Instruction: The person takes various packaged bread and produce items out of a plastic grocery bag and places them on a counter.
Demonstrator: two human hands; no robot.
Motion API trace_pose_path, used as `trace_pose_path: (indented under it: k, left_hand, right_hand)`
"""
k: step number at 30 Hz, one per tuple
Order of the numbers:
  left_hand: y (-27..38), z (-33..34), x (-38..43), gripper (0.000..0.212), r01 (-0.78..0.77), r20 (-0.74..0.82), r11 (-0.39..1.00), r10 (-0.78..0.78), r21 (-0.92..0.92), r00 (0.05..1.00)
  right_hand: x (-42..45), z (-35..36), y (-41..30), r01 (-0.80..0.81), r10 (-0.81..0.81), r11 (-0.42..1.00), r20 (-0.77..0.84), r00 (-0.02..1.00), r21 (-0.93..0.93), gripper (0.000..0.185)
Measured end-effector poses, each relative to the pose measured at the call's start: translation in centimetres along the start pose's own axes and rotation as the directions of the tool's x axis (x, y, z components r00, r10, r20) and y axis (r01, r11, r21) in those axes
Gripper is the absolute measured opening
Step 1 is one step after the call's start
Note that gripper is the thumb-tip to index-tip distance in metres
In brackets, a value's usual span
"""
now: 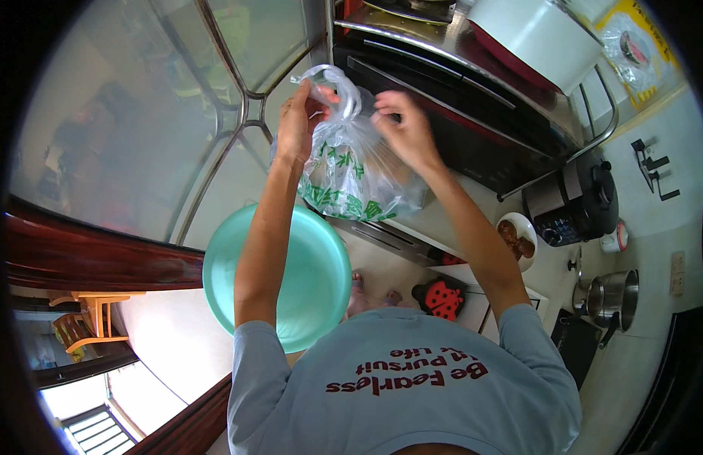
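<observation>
A translucent plastic bag [354, 170] with green printing stands on the counter. Its neck is gathered and its white handles rise in a loop. My left hand [299, 122] grips the handles from the left, its fingertips partly behind the plastic. Close to the right side of the neck is my right hand [405, 128], blurred, with bent fingers. Whether it pinches a bit of the film cannot be made out. The bag's contents are hidden by the crinkled plastic.
A turquoise plastic basin [311, 284] is below my left forearm. Behind the bag stands a metal rack [420, 48] with a black appliance [442, 108] and a white pot [533, 42]. A bowl of food [525, 227], an electric cooker [576, 202] and steel saucepans [613, 298] are at right.
</observation>
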State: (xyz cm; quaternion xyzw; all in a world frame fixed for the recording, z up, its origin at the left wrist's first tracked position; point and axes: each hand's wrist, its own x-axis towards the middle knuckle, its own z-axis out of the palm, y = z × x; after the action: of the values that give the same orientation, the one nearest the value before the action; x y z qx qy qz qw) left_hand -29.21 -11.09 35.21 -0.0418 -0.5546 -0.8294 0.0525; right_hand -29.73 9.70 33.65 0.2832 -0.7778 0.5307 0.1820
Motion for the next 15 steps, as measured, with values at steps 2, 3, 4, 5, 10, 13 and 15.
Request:
trace_pose_path:
  k: [2, 3, 4, 5, 10, 13, 15]
  left_hand:
    - [0.6, 1.9, 0.1, 0.035, -0.023, 0.046, 0.999, 0.024, -0.024, 0.999]
    - [1.3, 2.4, -0.3, 0.034, -0.051, 0.073, 0.998, 0.054, -0.043, 0.996]
    - [2.2, 2.6, -1.2, 0.027, -0.076, 0.068, 0.980, 0.090, -0.184, 0.994]
    - [1.1, 1.4, -0.7, 0.027, -0.076, 0.067, 0.980, 0.089, -0.183, 0.994]
    - [-3.8, -0.1, -0.4, 0.043, -0.389, 0.231, 0.561, 0.334, 0.730, 0.914]
    - [-3.0, 2.0, 0.1, 0.034, -0.374, 0.210, 0.483, 0.359, 0.792, 0.909]
    - [-2.0, 0.7, 1.9, 0.029, -0.426, 0.209, 0.251, 0.593, 0.869, 0.777]
  right_hand:
    - [-1.1, 1.2, 2.0, 0.055, -0.035, 0.946, 0.067, 0.997, -0.320, 0.021]
    - [-1.3, 1.5, 1.8, -0.084, 0.155, 0.931, 0.174, 0.972, -0.355, 0.015]
    - [-1.5, 1.4, 1.7, -0.084, 0.154, 0.932, 0.176, 0.972, -0.353, 0.015]
    - [-1.6, 0.9, 1.6, -0.125, 0.145, 0.956, 0.057, 0.988, -0.265, 0.008]
    - [-1.4, 0.2, -0.3, 0.061, -0.076, 0.981, -0.078, 0.994, -0.184, 0.003]
    - [-2.8, -1.2, -0.7, 0.064, -0.108, 0.971, -0.184, 0.977, -0.229, 0.003]
    - [-3.4, -3.6, -0.4, 0.088, -0.147, 0.970, -0.261, 0.954, -0.226, 0.003]
